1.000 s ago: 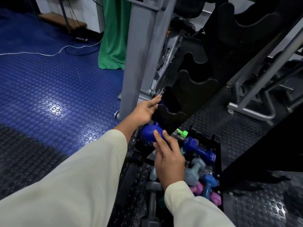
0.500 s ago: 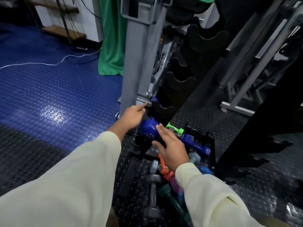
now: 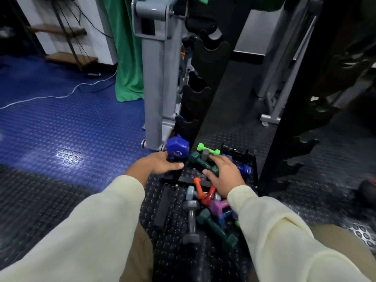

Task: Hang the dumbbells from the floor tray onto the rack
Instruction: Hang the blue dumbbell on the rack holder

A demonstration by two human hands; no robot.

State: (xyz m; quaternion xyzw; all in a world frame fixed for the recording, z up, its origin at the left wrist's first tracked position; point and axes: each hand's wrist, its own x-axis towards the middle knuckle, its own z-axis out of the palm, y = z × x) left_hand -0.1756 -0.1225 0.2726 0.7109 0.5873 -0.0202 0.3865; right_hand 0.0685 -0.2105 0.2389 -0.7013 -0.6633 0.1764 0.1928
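While both hands are down in the pile, here is the layout, near to far. At 6 o'clock a grey dumbbell point(image 3: 191, 220) and a dark green dumbbell point(image 3: 215, 227) lie loose on the studded floor mat point(image 3: 61, 200), with an orange dumbbell point(image 3: 198, 187) and a purple one point(image 3: 216, 206) just past them.

Right hand point(image 3: 224, 176) lies fingers spread, nearly flat, over a second dark green dumbbell point(image 3: 203, 162); touching it, no closed grip visible. Left hand point(image 3: 157, 165) sits at 11 o'clock of that, fingers loosely extended against the lower side of the big blue dumbbell point(image 3: 177, 150); can't tell if they wrap it.

Floor tray point(image 3: 253, 167) only shows a black edge at 2 o'clock; most of it is buried. A lime dumbbell point(image 3: 207, 149) lies at 12 o'clock of the right hand.

Rack point(image 3: 195, 102) stands at 12 o'clock, black cradles stacked upward; all the cradles I can see look empty.

My read: pick stage, most of the job left. For the blue one, grip the handle rather than the head, lift clear of the grey post point(image 3: 154, 88), seat the handle square in a cradle. Watch neighbouring dumbbells rolling when one is pulled out.
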